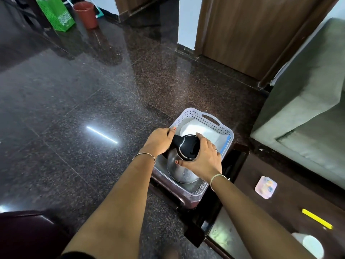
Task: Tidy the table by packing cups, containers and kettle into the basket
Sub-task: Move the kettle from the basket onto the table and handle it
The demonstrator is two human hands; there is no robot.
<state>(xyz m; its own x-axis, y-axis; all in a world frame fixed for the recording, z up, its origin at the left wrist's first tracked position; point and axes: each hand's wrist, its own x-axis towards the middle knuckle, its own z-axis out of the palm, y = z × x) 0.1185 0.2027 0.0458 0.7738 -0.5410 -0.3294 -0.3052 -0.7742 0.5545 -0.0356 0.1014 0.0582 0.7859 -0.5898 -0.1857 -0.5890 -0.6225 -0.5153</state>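
White print on green bag [56, 14] far left, too small/blurred to read. No legible label on kettle [183, 159]: black lid w/ chrome trim, shiny steel body, tilted, sitting inside pale perforated basket [214, 124] at dark table [298, 202] corner. White container [201, 130] in basket's far half, just behind kettle. Right hand [202, 161] grip closed over lid & body; left hand [159, 140] grip wrapped on kettle's black handle side, fingertips at basket rim. Bracelets both wrists. Pastel coaster [266, 186], yellow strip [317, 218], white lid-like item [309, 243] on table. Red bucket [85, 14] by bag.
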